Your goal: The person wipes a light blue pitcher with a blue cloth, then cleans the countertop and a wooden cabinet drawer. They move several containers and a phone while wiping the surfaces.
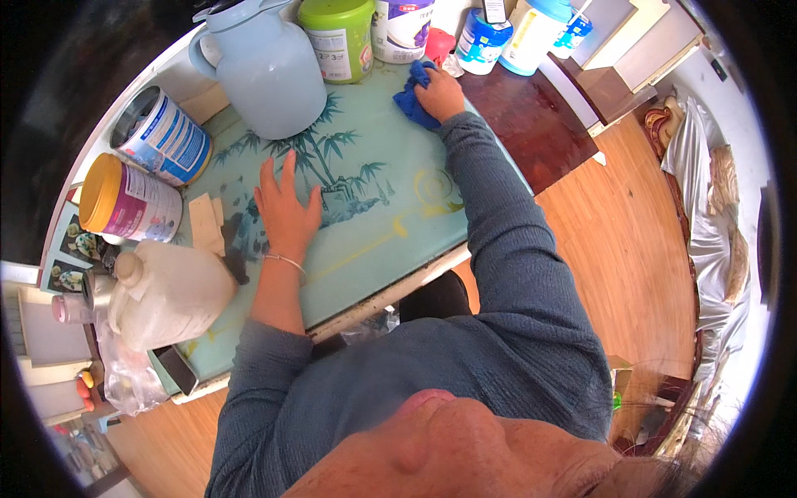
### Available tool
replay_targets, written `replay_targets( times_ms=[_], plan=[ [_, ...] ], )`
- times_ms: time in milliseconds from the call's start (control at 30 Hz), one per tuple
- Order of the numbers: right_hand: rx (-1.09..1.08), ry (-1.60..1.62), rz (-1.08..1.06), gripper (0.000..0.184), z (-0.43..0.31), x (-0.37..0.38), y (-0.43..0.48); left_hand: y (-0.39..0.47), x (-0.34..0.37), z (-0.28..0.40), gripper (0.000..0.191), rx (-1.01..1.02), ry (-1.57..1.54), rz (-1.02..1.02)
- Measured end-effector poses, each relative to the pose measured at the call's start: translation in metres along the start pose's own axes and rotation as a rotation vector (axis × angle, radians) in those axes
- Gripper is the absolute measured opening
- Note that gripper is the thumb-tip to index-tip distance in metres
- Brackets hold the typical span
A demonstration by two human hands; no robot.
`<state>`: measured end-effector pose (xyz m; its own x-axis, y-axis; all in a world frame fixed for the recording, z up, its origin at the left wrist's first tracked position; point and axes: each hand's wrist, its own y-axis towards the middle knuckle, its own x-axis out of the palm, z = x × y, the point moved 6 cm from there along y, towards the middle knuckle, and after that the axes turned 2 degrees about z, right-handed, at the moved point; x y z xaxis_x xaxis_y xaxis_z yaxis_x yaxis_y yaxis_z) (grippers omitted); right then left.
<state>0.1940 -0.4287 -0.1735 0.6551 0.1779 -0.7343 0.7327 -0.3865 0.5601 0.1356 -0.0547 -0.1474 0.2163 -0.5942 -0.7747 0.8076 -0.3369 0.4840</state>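
My right hand grips a crumpled blue cloth against the far right part of a green tabletop printed with bamboo and pandas. My left hand rests on the same surface with its fingers spread and nothing in them; a thin bracelet circles the wrist. Just beyond that hand stands a pale blue insulated jug with a handle. To its left lie pieces of tan cardboard. A whitish plastic jerrycan with a cap sits near the left forearm.
Along the back stand a green tub, a white and purple tub and blue-white containers. At left are a blue-white can and a yellow-lidded can. A phone-like dark object lies at the near left corner. Wood flooring extends rightward.
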Motion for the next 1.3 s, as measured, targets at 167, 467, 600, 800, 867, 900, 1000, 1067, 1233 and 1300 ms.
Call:
replay_targets(
  times_ms=[167,467,600,800,867,900,1000,1067,1233,1300],
  plan=[
    [-0.156,0.122,-0.188,0.049,-0.021,0.043,0.032,-0.002,0.004,0.006,0.072,0.031,0.026,-0.031],
    [-0.252,0.366,-0.53,0.049,-0.046,0.051,0.032,-0.004,0.002,0.009,0.072,0.057,0.014,0.001],
    [-0.274,0.688,-0.827,0.048,-0.077,0.031,-0.016,-0.003,0.0,0.008,0.072,0.051,0.01,0.013],
    [0.099,0.985,-0.72,0.043,-0.056,-0.014,-0.024,-0.004,-0.005,0.01,0.069,0.083,-0.003,0.077],
    [0.192,0.974,-0.503,0.041,-0.038,-0.011,-0.001,-0.006,-0.006,0.01,0.069,0.091,-0.026,0.103],
    [0.125,0.937,-0.402,0.042,-0.035,-0.01,0.012,-0.005,-0.007,0.01,0.068,0.09,-0.034,0.112],
    [-0.125,0.196,-0.204,0.043,-0.044,0.017,0.019,-0.004,-0.011,0.012,0.068,0.111,-0.058,0.151],
    [-0.224,0.328,-0.324,0.044,-0.054,0.031,0.014,-0.003,-0.014,0.014,0.067,0.129,-0.044,0.18],
    [-0.466,0.477,-0.495,0.041,-0.115,0.031,-0.031,-0.002,-0.02,0.017,0.065,0.143,-0.005,0.217],
    [-0.652,0.614,-0.589,0.039,-0.155,0.02,-0.063,-0.002,-0.021,0.016,0.062,0.155,-0.012,0.257]
  ],
)
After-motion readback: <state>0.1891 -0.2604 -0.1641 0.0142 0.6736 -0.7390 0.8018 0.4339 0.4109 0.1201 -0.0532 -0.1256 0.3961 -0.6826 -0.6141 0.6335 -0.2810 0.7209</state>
